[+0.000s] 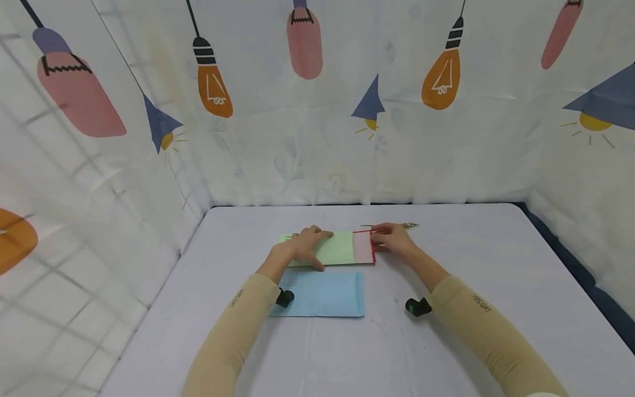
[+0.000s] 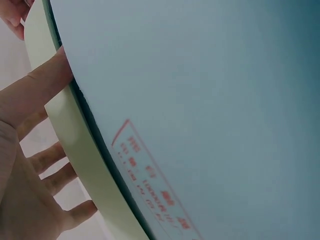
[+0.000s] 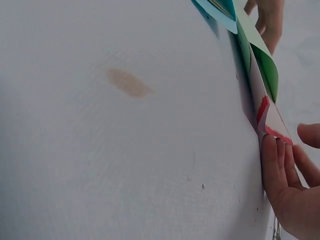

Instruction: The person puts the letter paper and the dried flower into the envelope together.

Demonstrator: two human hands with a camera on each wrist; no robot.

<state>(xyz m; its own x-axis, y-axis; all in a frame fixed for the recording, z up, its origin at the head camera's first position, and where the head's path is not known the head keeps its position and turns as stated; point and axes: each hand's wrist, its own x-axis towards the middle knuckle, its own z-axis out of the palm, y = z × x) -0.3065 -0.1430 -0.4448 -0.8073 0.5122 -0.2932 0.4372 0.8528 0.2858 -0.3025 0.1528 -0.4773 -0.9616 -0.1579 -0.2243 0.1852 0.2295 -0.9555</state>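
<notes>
A light green envelope (image 1: pixel 337 251) lies crosswise on the table, a pale card (image 1: pixel 363 247) with red edges sticking out of its right end. My left hand (image 1: pixel 305 245) spans the envelope and grips it, thumb at the near edge and fingers at the far one. In the right wrist view the envelope's mouth (image 3: pixel 267 72) bulges. At the card's outer end is my right hand (image 1: pixel 394 240); its nearly straight fingers (image 3: pixel 270 155) touch the red edge (image 3: pixel 277 134), with one digit held apart. A light blue envelope (image 1: pixel 322 295) lies nearer me, its red print (image 2: pixel 155 180) showing in the left wrist view.
Behind my right hand lies a thin sprig (image 1: pixel 409 225). The white-covered table (image 1: pixel 446 353) has a brownish stain (image 3: pixel 127 82). A patterned curtain (image 1: pixel 317 143) hangs behind its far edge. Small black cameras (image 1: pixel 418 306) sit on both wrists.
</notes>
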